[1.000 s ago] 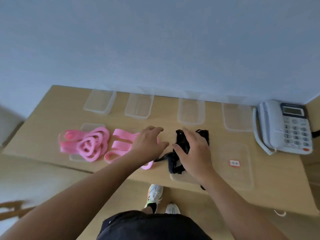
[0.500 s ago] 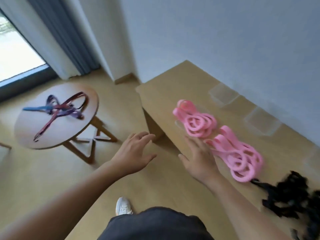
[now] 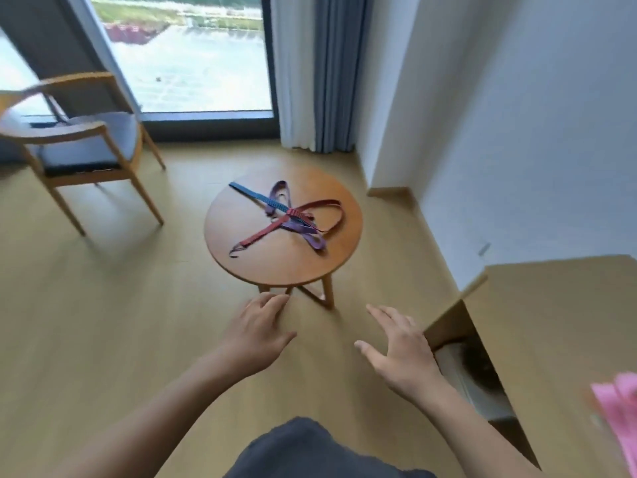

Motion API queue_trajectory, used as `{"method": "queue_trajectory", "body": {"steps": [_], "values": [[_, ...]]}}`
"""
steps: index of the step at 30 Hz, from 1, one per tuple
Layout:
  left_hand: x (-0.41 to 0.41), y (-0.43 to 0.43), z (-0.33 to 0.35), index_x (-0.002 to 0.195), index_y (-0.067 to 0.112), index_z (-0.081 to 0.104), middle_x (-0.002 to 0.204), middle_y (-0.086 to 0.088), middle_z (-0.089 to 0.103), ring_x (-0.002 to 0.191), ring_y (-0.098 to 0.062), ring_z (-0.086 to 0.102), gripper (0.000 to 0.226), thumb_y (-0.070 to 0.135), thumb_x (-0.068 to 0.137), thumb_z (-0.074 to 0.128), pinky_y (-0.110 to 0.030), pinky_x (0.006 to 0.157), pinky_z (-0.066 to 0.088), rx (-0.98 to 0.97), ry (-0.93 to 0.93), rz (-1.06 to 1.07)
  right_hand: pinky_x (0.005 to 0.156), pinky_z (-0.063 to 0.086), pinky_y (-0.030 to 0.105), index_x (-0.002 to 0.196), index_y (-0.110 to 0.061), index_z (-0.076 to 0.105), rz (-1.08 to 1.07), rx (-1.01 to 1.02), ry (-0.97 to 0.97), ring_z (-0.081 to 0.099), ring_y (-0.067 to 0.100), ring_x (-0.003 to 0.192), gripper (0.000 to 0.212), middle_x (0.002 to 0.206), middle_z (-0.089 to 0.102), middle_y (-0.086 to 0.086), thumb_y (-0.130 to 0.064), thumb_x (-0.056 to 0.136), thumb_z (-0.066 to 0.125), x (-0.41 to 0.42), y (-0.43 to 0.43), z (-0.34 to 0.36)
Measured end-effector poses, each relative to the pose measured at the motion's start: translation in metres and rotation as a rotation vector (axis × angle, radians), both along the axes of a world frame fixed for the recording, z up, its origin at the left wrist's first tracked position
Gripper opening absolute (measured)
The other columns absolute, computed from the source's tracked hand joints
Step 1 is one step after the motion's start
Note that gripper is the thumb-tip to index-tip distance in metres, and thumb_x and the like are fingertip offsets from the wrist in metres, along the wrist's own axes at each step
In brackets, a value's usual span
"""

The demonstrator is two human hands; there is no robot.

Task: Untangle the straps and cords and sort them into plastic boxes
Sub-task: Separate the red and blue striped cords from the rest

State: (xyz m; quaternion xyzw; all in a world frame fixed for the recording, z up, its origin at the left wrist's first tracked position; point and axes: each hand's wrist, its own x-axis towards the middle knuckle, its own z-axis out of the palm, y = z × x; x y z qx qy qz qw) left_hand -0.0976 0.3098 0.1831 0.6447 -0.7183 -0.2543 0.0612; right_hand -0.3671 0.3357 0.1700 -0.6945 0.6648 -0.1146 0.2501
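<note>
A tangle of red, blue and purple straps (image 3: 289, 215) lies on a small round wooden table (image 3: 275, 263) ahead of me. My left hand (image 3: 258, 331) and my right hand (image 3: 400, 350) are stretched out in front of me over the floor, short of that table, fingers spread and holding nothing. A bit of the pink straps (image 3: 618, 405) shows at the right edge, on the long desk (image 3: 551, 322). The plastic boxes are out of view.
A wooden armchair (image 3: 79, 146) with a dark seat stands at the left by the window (image 3: 193, 53). Curtains (image 3: 310, 70) hang in the corner. The desk's end panel (image 3: 451, 322) is right beside my right hand. Open wood floor surrounds the round table.
My view has swung left from the desk to the round table, which now lies straight ahead. My right hand let go of the black straps; both hands moved off the desk, empty.
</note>
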Motion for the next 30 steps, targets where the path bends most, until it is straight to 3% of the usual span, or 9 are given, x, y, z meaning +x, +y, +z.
{"method": "queue_trajectory", "body": {"steps": [7, 16, 23, 30], "values": [[0.052, -0.066, -0.013, 0.155, 0.027, 0.040, 0.158, 0.004, 0.042, 0.147, -0.017, 0.034, 0.067, 0.048, 0.096, 0.063, -0.031, 0.117, 0.030, 0.021, 0.048, 0.177, 0.114, 0.027, 0.028, 0.152, -0.032, 0.036, 0.142, 0.053, 0.024, 0.032, 0.013, 0.139, 0.070, 0.151, 0.041, -0.008, -0.053, 0.091, 0.062, 0.045, -0.100, -0.006], [0.043, -0.202, -0.033, 0.156, 0.025, 0.040, 0.159, 0.001, 0.040, 0.149, -0.018, 0.031, 0.066, 0.048, 0.098, 0.062, -0.032, 0.121, 0.028, 0.072, 0.040, 0.292, 0.116, 0.029, 0.032, 0.154, -0.027, 0.033, 0.274, 0.140, 0.061, 0.032, 0.018, 0.140, 0.077, 0.152, 0.039, -0.005, -0.053, 0.090, 0.064, 0.064, -0.283, -0.044], [0.010, -0.318, -0.067, 0.154, 0.028, 0.040, 0.160, 0.002, 0.039, 0.150, -0.019, 0.031, 0.066, 0.051, 0.096, 0.063, -0.038, 0.120, 0.033, 0.314, 0.026, 0.400, 0.109, 0.040, 0.039, 0.151, -0.027, 0.035, 0.336, 0.325, 0.118, 0.040, 0.023, 0.135, 0.079, 0.149, 0.044, -0.004, -0.058, 0.085, 0.065, 0.053, -0.421, -0.085], [-0.011, -0.407, -0.124, 0.150, 0.027, 0.046, 0.154, 0.002, 0.047, 0.142, -0.019, 0.043, 0.065, 0.058, 0.095, 0.060, -0.037, 0.112, 0.039, 0.477, 0.052, 0.530, 0.112, 0.037, 0.042, 0.152, -0.023, 0.034, 0.386, 0.487, 0.175, 0.038, 0.029, 0.137, 0.078, 0.150, 0.043, 0.004, -0.053, 0.087, 0.066, 0.056, -0.522, -0.147]]}}
